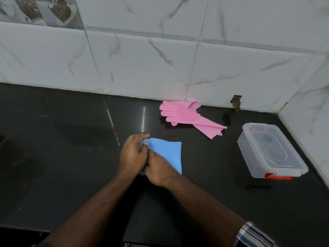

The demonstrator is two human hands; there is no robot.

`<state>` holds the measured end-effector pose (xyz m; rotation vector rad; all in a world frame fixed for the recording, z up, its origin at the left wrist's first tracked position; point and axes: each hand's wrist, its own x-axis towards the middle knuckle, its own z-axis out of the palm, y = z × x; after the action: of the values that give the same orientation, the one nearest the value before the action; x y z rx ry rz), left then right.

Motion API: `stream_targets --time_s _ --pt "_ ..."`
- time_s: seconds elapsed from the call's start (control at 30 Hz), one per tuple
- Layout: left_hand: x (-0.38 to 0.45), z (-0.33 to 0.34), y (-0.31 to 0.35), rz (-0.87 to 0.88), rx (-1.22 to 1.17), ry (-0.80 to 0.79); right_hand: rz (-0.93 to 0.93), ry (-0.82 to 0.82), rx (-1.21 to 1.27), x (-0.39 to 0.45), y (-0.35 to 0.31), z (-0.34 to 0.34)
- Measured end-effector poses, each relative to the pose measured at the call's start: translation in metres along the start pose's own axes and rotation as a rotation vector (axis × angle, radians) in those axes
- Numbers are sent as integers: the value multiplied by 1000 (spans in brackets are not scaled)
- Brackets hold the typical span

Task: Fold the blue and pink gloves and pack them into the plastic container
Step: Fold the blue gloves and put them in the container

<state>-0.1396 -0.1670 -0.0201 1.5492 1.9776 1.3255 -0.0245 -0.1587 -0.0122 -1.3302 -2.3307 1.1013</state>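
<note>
left hand [132, 154] and right hand [157, 169] pinch blue gloves [169, 154] together | pink gloves [185, 115] beyond hands | plastic container [270, 150] right, lid on | worktop [62, 139] left

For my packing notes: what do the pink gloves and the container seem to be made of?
Pink gloves: probably silicone or rubber, matte, lying limp and flat, with a textured palm patch. Plastic container: clear hard plastic, glossy; the dark counter shows through it, and it has a red latch.

A glossy black counter [71, 139] meets white marble-veined wall tiles [142, 59], forming a right-hand corner.
</note>
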Motion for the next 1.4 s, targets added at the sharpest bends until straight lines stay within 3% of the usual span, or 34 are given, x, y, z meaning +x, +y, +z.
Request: stream_targets --time_s 0.07,0.17,0.27,0.33,0.43,0.6,1.17,1.4 --pt "1 13 13 5 -91 -149 -6 -28 74 -4 3 -7" --pt "6 23 12 -196 -154 -325 20 -29 85 -13 13 -20" --pt "1 27 3 -122 -29 -324 -63 264 33 -18 40 -29" --pt "-6 32 -3 -12 49 -366 -59 415 -223 -14 68 -33" --pt "-11 39 -17 134 297 -444 31 252 -540 -18 90 -34" --pt "-14 42 -28 283 680 -466 69 89 -609 -24 98 -30" --pt "-15 41 -30 204 733 -576 159 -24 -608 -25 96 -43" --pt "8 28 10 167 787 -642 128 -17 -544 -30 81 -60"
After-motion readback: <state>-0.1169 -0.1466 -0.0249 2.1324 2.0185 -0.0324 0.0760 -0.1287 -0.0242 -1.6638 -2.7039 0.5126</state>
